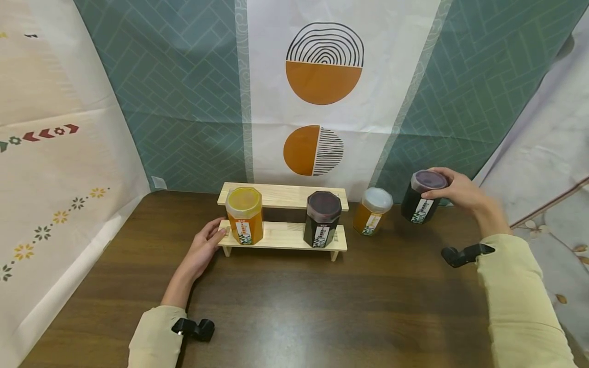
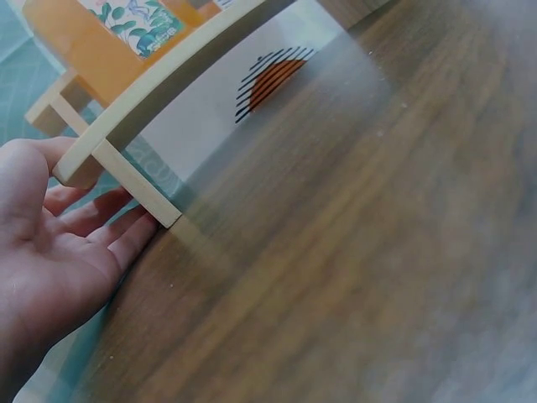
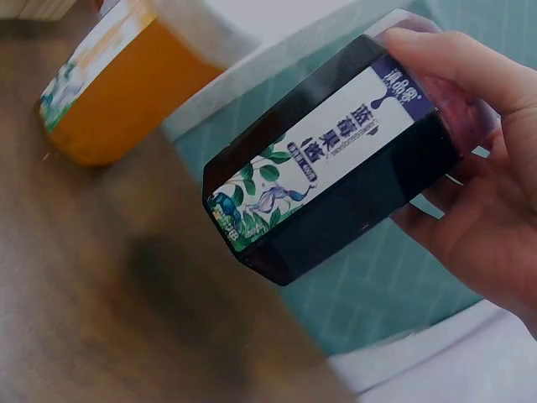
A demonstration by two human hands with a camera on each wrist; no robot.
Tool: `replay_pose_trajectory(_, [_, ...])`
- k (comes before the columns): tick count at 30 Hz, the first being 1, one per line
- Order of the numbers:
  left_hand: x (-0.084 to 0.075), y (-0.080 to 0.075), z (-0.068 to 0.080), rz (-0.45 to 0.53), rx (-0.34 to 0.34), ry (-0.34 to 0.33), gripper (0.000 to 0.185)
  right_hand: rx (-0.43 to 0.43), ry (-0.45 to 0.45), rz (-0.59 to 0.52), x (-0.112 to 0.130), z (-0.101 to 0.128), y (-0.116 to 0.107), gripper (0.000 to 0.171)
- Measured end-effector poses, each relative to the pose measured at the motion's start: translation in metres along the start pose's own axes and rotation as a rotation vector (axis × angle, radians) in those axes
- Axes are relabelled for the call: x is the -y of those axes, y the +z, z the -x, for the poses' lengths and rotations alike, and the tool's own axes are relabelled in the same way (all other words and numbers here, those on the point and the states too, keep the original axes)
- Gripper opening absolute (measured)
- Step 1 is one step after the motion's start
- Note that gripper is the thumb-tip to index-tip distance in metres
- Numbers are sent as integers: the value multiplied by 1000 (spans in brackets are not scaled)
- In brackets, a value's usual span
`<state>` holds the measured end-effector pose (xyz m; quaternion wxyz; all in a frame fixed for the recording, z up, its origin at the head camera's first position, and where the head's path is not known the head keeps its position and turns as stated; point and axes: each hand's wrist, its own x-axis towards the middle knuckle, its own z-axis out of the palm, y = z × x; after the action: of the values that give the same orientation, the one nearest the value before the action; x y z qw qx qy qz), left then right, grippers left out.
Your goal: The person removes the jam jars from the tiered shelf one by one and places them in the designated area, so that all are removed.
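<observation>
My right hand [image 1: 460, 190] grips a dark jar [image 3: 327, 159] around its purple lid [image 1: 430, 179], thumb on one side and fingers on the other. That jar tilts, its base over the table in the right wrist view. At the left end of a two-step wooden shelf [image 1: 282, 235], my left hand [image 1: 204, 249] holds the lower board, thumb at the board's end and fingers beneath in the left wrist view. A yellow-lidded orange jar [image 1: 246, 217] stands on the lower step near this hand. Farther right on the same step is another dark jar [image 1: 323, 220].
An orange jar with a white lid [image 1: 374, 209] stands on the brown table [image 1: 294, 306], between the shelf and the jar in my right hand. Behind the shelf hangs a patterned cloth [image 1: 193, 102]. More cloth covers the left [image 1: 50, 168] and right sides.
</observation>
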<state>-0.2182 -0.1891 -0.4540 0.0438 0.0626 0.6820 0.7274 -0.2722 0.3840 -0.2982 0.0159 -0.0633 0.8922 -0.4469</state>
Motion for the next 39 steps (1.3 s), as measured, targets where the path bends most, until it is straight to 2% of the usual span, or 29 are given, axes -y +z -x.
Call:
replay_pose_trajectory(5, [0, 0, 0, 7, -1, 0, 53, 37, -42, -51, -31, 6, 12, 57])
replay_pose_trajectory(9, [0, 0, 0, 20, 7, 0, 53, 84, -60, -166, -53, 9, 24, 54])
replay_pose_trajectory(14, [0, 2, -1, 23, 14, 2, 56, 133, -23, -302, -65, 15, 30, 55])
replay_pose_trajectory(17, [0, 2, -1, 12, 5, 5, 56, 163, 9, -275, -62, 15, 29, 56])
replay_pose_trajectory(22, [0, 0, -1, 1, -3, 8, 55, 195, 51, -80, -38, 13, 20, 69])
replay_pose_trajectory(27, [0, -2, 0, 6, -1, 3, 57, 101, 31, 57, -3, 9, 20, 69])
replay_pose_trajectory(32, [-1, -2, 0, 17, 1, -4, 56, 47, -46, 85, 32, 8, 42, 63])
replay_pose_trajectory(37, [0, -1, -1, 38, 3, -10, 52, 70, -111, 37, 61, 9, 77, 60])
replay_pose_trajectory(39, [-7, 2, 1, 40, 7, -10, 51, 88, -156, -1, 71, 9, 92, 59])
